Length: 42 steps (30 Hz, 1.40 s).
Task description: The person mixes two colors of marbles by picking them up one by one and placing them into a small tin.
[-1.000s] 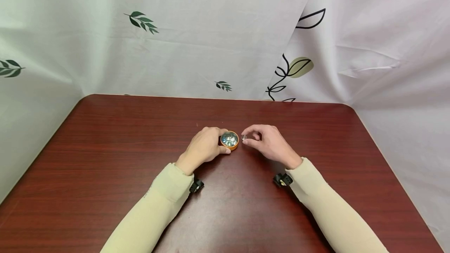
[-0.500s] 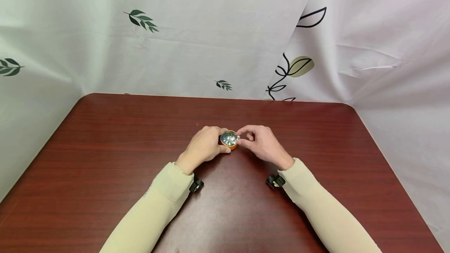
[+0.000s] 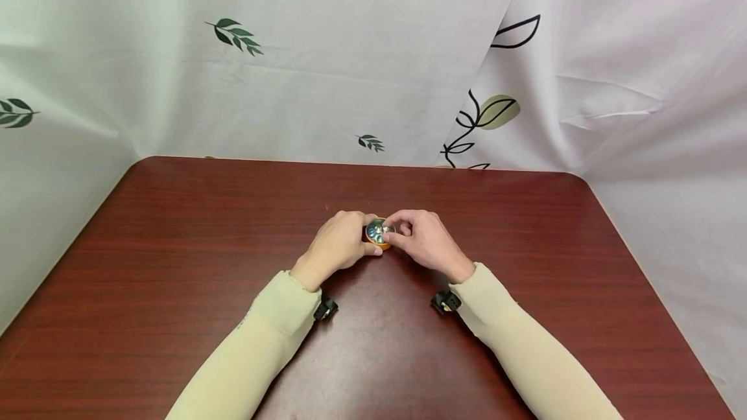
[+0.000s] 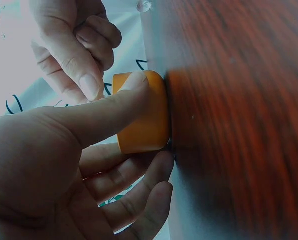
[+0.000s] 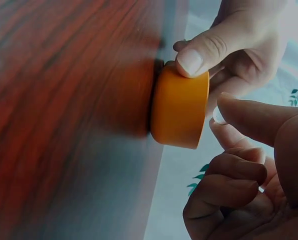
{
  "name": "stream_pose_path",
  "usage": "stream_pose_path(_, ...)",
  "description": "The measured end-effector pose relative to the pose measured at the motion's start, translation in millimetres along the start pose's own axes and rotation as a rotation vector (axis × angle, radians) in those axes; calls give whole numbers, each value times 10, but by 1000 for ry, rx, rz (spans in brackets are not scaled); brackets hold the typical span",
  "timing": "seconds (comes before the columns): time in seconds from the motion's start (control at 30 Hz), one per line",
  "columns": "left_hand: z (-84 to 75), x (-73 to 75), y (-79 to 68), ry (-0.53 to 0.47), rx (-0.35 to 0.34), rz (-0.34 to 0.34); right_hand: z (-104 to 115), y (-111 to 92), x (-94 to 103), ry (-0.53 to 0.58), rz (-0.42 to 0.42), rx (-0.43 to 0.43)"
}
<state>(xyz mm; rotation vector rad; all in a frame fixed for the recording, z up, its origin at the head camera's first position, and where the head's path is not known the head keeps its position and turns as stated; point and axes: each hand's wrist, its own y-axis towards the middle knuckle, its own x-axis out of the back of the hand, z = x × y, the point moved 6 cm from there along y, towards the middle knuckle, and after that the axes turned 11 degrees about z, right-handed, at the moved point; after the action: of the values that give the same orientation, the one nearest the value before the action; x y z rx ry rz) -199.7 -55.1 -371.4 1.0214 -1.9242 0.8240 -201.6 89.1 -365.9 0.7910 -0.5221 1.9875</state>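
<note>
My left hand [image 3: 341,238] grips a small round orange dish [image 5: 181,107] from its left side, thumb on the near wall and fingers around the far one. The dish stands upright on the table. Several shiny clear glass beads [image 3: 376,233] lie inside it, seen from above. Between thumb and index finger, my right hand [image 3: 425,237] pinches one clear glass bead [image 5: 218,115] just over the dish's opening. In the right wrist view the other fingers of that hand curl inward. From the left wrist view, the dish wall [image 4: 154,122] hides the contents.
The reddish-brown wooden table [image 3: 373,355] reaches back to a white curtain [image 3: 327,70] with leaf prints. A small clear round thing [image 4: 144,5] shows at the top of the left wrist view, beside the table edge.
My right hand has moved left with the pinched bead, from beside the dish to over its opening. The left hand and the dish have stayed in place.
</note>
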Motion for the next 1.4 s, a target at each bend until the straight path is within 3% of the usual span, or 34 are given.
stream_pose_path(0.23,6,-3,-3,-6,-9,-7,-20,48,-56,-14,-2,-46)
stream_pose_path(0.97,16,-11,9,8,2,-4,3,133,-124,-60,39,-82)
stream_pose_path(1.4,9,1,4,0,-18,-19,2,104,-66,-74,10,-93)
